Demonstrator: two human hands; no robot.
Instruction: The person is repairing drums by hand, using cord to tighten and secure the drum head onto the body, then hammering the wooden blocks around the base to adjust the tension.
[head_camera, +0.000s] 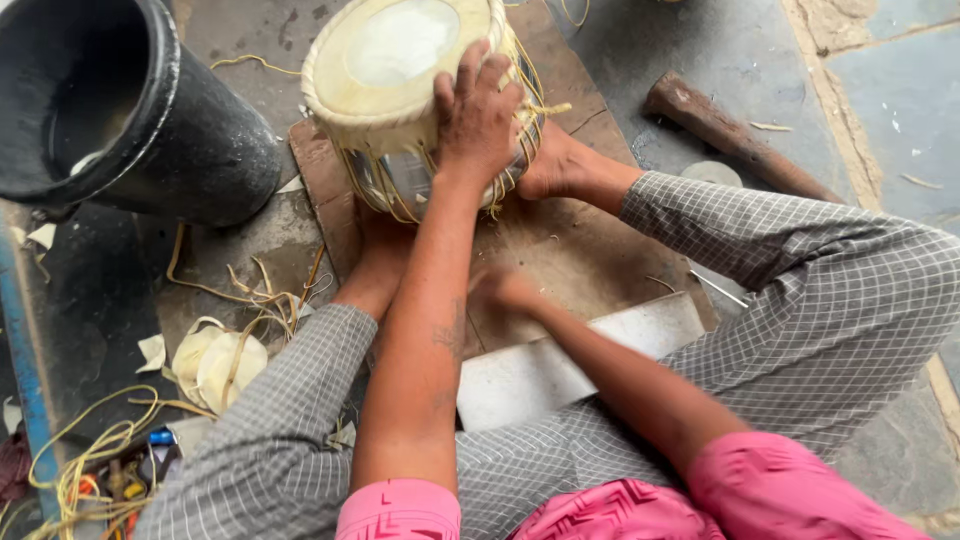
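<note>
A small drum (390, 70) with a pale skin head and yellowish lacing down its metal body stands tilted on a brown wooden board (570, 250). My two bare feet press against it, one at the lower left (380, 260) and one at the right (560, 165). My left hand (478, 115) grips the drum's near rim, fingers over the braided edge. My right hand (503, 290) rests low on the board with its fingers curled, partly hidden behind my left forearm. Whether it holds anything does not show.
A large black bucket (120, 110) stands at the upper left. A wooden-handled tool (740, 140) lies on the stone floor at the right. A white slab (570, 360) lies by my legs. Pale hide scraps (215, 365) and yellow cords (90, 460) litter the lower left.
</note>
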